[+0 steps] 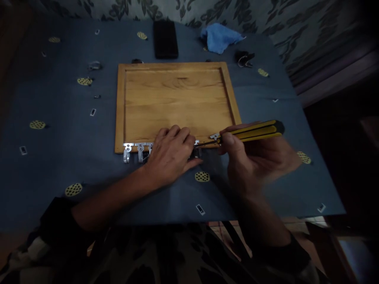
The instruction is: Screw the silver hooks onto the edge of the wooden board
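A wooden framed board [174, 98] lies flat on the blue tablecloth [59, 150]. A silver metal hook rail [134, 149] runs along the board's near edge, its hooks hanging over the edge. My left hand [171, 156] rests palm down on the rail, fingers curled over its right part and covering it. My right hand [251, 157] grips a yellow-and-black screwdriver [254, 132], held nearly level, with its thin shaft pointing left to the rail beside my left fingers. The tip is hidden by my left hand.
A black rectangular case [165, 39] lies beyond the board, with a crumpled blue cloth [220, 37] and a small dark object [244, 58] to the right. Small metal parts [94, 66] are scattered at the left. The table edge [266, 217] is close to my body.
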Available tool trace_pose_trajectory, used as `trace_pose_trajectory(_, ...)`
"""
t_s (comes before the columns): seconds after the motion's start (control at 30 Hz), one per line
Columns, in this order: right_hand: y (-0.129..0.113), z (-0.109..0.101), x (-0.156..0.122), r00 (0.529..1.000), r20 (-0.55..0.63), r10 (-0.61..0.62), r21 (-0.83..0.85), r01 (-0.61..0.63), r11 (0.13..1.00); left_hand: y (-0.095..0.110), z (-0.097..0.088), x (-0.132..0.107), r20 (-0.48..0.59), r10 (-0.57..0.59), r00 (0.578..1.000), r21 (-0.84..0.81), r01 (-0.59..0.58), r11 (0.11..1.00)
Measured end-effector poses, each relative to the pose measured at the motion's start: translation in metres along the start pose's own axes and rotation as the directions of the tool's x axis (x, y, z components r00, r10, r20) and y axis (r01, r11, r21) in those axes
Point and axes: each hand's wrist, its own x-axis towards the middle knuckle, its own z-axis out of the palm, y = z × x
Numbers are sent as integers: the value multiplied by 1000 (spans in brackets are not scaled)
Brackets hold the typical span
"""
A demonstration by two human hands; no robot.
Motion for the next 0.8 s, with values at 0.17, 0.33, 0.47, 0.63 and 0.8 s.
trace_pose_trajectory(0.17,-6,5,7,947,-312,-76,189,141,972,0,0,0,14,-1,1000,-8,1,1000)
trace_pose_trajectory(0.33,-4,2,12,981,-194,-3,255,54,965,-1,1,-1,-28,4,1000,-4,-5,1000)
trace_pose_trajectory(0.47,5,3,3,994,-113,10,283,22,959,-1,2,-2,-54,19,998,3,-18,1000)
trace_pose_trajectory(0.63,8,5,1,995,-101,11,268,17,963,0,2,-2,-48,15,999,3,-15,1000)
trace_pose_trajectory(0.8,8,6,1,999,-42,27,266,-15,964,0,1,-2,-35,13,999,9,-12,1000)
